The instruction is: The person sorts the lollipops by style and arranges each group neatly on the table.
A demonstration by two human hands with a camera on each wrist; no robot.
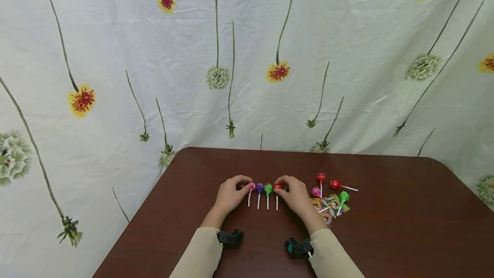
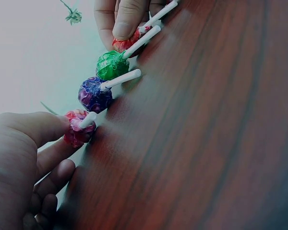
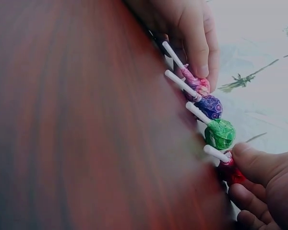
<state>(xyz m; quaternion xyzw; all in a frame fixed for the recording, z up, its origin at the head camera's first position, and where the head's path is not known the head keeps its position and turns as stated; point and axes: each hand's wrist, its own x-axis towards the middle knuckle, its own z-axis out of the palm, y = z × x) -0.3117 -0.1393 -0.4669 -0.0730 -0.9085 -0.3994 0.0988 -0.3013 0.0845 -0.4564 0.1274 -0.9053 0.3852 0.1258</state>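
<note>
Side by side on the dark table lie a pink lollipop (image 1: 252, 186), a purple lollipop (image 1: 260, 188), a green lollipop (image 1: 268, 189) and a red lollipop (image 1: 277, 187), sticks toward me. My left hand (image 1: 230, 195) pinches the pink one's wrapped head between thumb and finger, as the left wrist view also shows. At the row's other end my right hand (image 1: 296, 195) pinches the head of the red one; its thumb (image 3: 252, 163) lies against the wrapper in the right wrist view. The purple lollipop (image 2: 94, 94) and green lollipop (image 2: 112, 65) sit between the hands, untouched.
Right of my right hand is a loose group: red lollipops (image 1: 335, 184), a pink lollipop (image 1: 316, 191), and a green lollipop (image 1: 344, 197) on colourful printed wrappers (image 1: 326, 206). The brown table (image 1: 405, 209) ends at a white flowered cloth (image 1: 247, 55) behind it.
</note>
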